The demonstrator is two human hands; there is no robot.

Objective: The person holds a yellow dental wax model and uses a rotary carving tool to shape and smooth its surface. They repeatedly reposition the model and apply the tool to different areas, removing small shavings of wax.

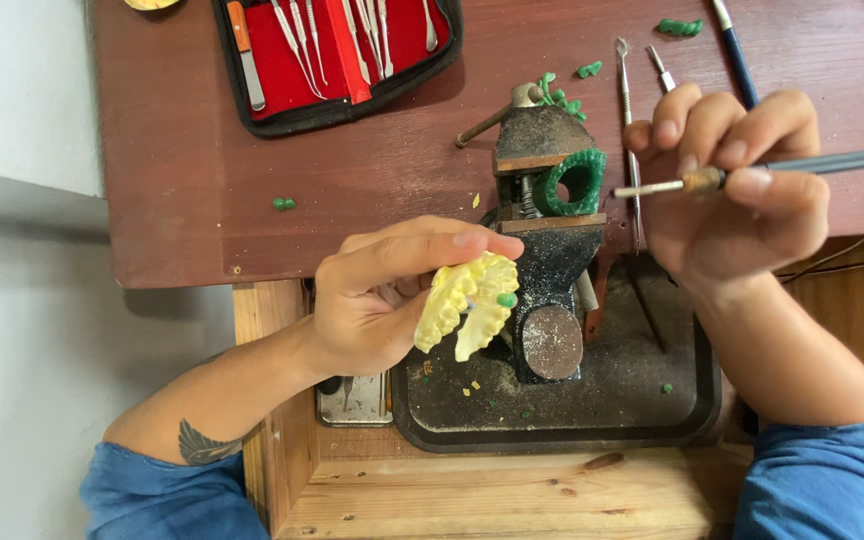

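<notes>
our left hand (377,300) grips a yellow dental cast (467,300) beside the bench vise (547,260); our right hand (737,190) pinches a corded wax carving tool (752,172) above the green wax ring (574,182) clamped there.

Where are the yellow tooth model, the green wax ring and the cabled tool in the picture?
yellow tooth model (467,300), head view, on its upper tooth row.
green wax ring (574,183), head view, on its left rim.
cabled tool (832,161), head view, on its grey handle.

My reddish-brown table (192,170) carried an open red tool case (337,55) beyond my left hand (372,300), a small vise (547,230) between my hands, loose metal picks (628,120) and green wax bits (679,27) beyond my right hand (732,190).
</notes>
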